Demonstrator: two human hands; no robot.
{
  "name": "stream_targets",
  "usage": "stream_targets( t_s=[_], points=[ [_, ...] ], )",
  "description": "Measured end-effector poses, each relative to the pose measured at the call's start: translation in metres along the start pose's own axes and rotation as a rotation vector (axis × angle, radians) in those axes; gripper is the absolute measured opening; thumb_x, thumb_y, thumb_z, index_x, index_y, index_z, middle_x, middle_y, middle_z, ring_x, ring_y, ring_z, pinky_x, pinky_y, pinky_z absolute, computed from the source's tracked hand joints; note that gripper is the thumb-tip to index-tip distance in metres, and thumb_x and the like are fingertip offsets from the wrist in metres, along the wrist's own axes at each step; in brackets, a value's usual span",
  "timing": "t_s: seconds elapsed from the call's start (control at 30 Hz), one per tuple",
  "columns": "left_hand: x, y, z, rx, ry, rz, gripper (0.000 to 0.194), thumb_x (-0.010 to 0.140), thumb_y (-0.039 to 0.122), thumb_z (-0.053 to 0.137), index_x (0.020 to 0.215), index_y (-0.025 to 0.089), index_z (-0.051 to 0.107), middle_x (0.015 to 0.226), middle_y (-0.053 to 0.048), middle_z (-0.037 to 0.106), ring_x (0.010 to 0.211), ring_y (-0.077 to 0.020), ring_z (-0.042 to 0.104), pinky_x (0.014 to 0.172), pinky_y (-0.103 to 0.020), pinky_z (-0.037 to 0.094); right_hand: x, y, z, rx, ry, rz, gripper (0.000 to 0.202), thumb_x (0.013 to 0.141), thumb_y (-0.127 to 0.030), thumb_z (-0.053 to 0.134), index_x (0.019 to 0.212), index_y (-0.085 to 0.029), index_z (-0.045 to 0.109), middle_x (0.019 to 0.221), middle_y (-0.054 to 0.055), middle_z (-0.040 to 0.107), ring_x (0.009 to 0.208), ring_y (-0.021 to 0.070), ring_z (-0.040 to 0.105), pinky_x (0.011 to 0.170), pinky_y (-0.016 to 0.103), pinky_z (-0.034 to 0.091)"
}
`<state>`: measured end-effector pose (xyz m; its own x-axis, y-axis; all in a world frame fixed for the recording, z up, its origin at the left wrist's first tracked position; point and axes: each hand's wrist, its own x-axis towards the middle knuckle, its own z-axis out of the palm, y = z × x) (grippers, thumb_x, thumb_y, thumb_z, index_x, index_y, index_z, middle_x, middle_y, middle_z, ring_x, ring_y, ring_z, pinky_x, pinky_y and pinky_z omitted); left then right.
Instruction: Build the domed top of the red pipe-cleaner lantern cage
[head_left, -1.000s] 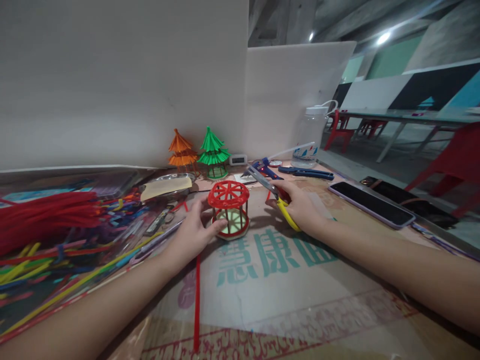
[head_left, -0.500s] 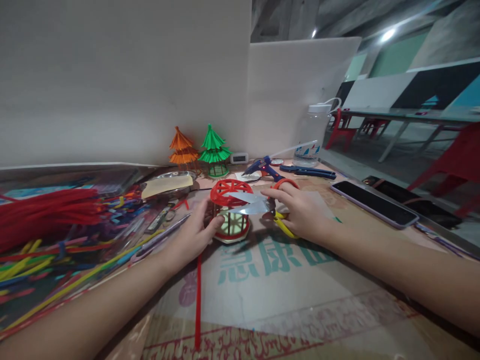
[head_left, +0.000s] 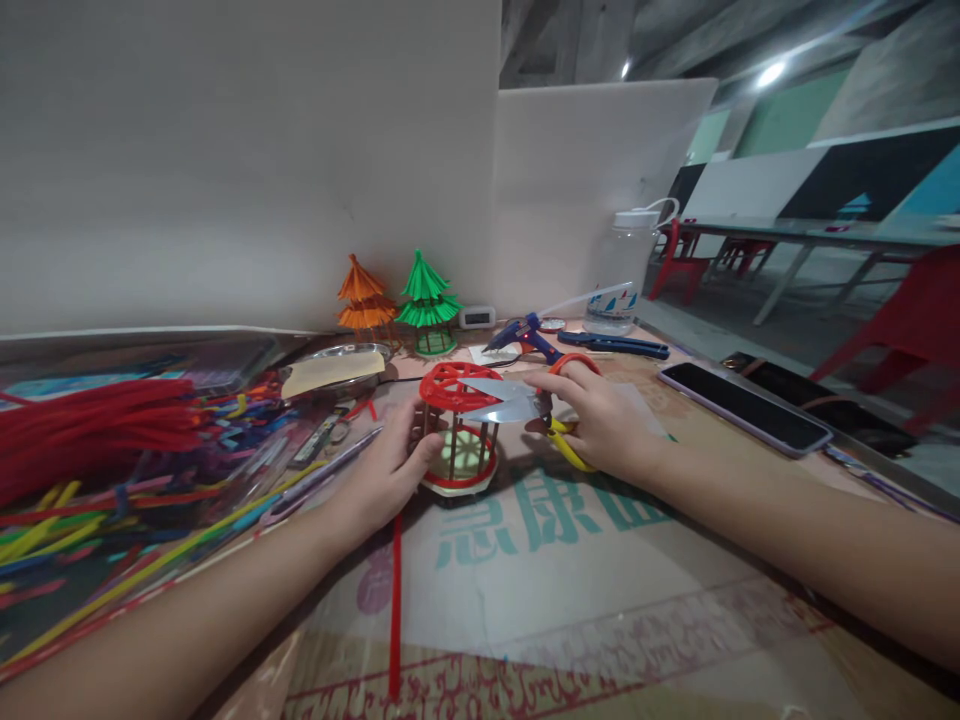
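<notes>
My left hand (head_left: 397, 455) grips the left side of a small pavilion model (head_left: 471, 475), which has a red spoked top ring, dark posts and a pale base with a red rim. My right hand (head_left: 600, 420) is closed around the handles of scissors (head_left: 559, 440), one handle orange-red and the other yellow. The parted blades point left, in front of the model's top ring; whether they touch it I cannot tell. A red pipe cleaner strip (head_left: 396, 610) lies on the table below my left hand.
Behind stand an orange model pavilion (head_left: 364, 295), a green one (head_left: 429, 300), a glue gun (head_left: 525, 333), blue pliers (head_left: 613, 345) and a water bottle (head_left: 619, 275). At left lie many coloured pipe cleaners (head_left: 97, 430) and a metal dish (head_left: 337, 375). A phone (head_left: 742, 408) lies right.
The pavilion model has tilted or turned a little, so its top ring looks flatter and its posts show more. The scissor blades have shifted slightly and stay apart.
</notes>
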<state>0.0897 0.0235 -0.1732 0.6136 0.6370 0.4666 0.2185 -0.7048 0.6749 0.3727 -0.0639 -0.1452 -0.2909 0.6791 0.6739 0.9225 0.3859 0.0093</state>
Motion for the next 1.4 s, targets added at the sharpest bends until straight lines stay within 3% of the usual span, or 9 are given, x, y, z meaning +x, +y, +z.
stream_targets(
  t_s=[0.5,0.8,1.03,1.27,1.4],
  points=[
    [-0.001,-0.002,0.001,-0.03,0.002,-0.01,0.063,0.098,0.062,0.046,0.145,0.021,0.043,0.144,-0.014,0.055,0.135,-0.0318,0.05,0.114,-0.047,0.04,0.0,0.001,0.001,-0.073,0.03,-0.049,0.042,0.09,-0.043,0.069,0.125,-0.02,0.065,0.106,0.012,0.068,0.081,0.0217,0.062,0.061,0.03,0.046],
    [-0.002,-0.006,0.003,-0.146,-0.012,0.009,0.052,0.098,0.055,0.053,0.138,0.023,0.049,0.133,-0.012,0.061,0.134,-0.0303,0.052,0.109,-0.044,0.047,-0.002,0.005,0.002,-0.074,0.049,-0.099,0.043,0.092,-0.05,0.065,0.126,-0.023,0.066,0.096,0.009,0.067,0.083,0.0224,0.061,0.062,0.03,0.044],
    [-0.003,-0.007,0.004,-0.185,-0.013,0.019,0.055,0.097,0.057,0.053,0.14,0.024,0.049,0.139,-0.013,0.059,0.123,-0.0296,0.06,0.105,-0.043,0.051,-0.004,0.009,0.003,-0.002,0.047,-0.084,0.041,0.092,-0.048,0.066,0.124,-0.023,0.067,0.098,0.009,0.069,0.086,0.0227,0.064,0.067,0.031,0.047],
    [0.0,-0.001,0.002,-0.143,-0.026,-0.02,0.061,0.096,0.058,0.054,0.143,0.02,0.048,0.134,-0.015,0.061,0.119,-0.0303,0.062,0.105,-0.045,0.05,-0.002,0.007,0.009,0.218,-0.015,0.111,0.04,0.088,-0.043,0.072,0.123,-0.023,0.069,0.094,0.005,0.07,0.074,0.0188,0.06,0.064,0.03,0.047],
    [-0.001,0.004,0.003,-0.113,-0.033,-0.023,0.054,0.095,0.057,0.055,0.134,0.02,0.057,0.128,-0.013,0.065,0.123,-0.0321,0.061,0.107,-0.046,0.05,0.0,0.014,0.018,0.342,0.012,0.252,0.044,0.086,-0.039,0.073,0.126,-0.023,0.068,0.088,0.003,0.067,0.067,0.0171,0.055,0.059,0.029,0.044]
  ],
)
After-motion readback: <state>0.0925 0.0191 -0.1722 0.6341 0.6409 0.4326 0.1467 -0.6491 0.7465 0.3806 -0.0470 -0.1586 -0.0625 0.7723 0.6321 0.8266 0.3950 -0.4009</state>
